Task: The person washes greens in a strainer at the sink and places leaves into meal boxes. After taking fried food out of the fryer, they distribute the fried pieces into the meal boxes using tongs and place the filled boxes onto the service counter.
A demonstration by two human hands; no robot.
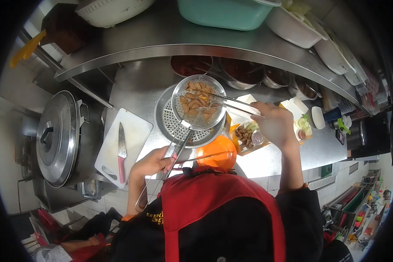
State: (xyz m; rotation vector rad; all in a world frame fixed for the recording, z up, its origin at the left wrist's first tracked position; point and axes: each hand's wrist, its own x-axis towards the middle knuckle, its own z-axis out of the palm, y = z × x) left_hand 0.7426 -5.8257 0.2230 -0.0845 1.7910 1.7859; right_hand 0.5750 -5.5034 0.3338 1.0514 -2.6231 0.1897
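My left hand (pixel 155 161) is closed round the long handle of a round metal strainer (pixel 199 125), palm near the apron. Browned food pieces (pixel 199 98), probably meat, lie in the strainer, which is over a perforated metal pan (pixel 165 124). Metal tongs (pixel 236 106) are gripped in my right hand (pixel 273 124), their tips among the pieces. Below that hand stands an open takeout box (pixel 244 152) with browned pieces (pixel 243 136), greens and a small lidded cup (pixel 257 138). An orange bowl (pixel 216 153) sits nearest me, a thin metal utensil (pixel 201 158) across it.
At left, a knife (pixel 122 150) with a pink handle lies on a white cutting board (pixel 107 146), beside a large lidded pot (pixel 59 137). Sauce pots (pixel 242 72) line the back under a steel shelf (pixel 161 51). Another filled box (pixel 301 124) stands right. A person (pixel 81 244) is behind, lower left.
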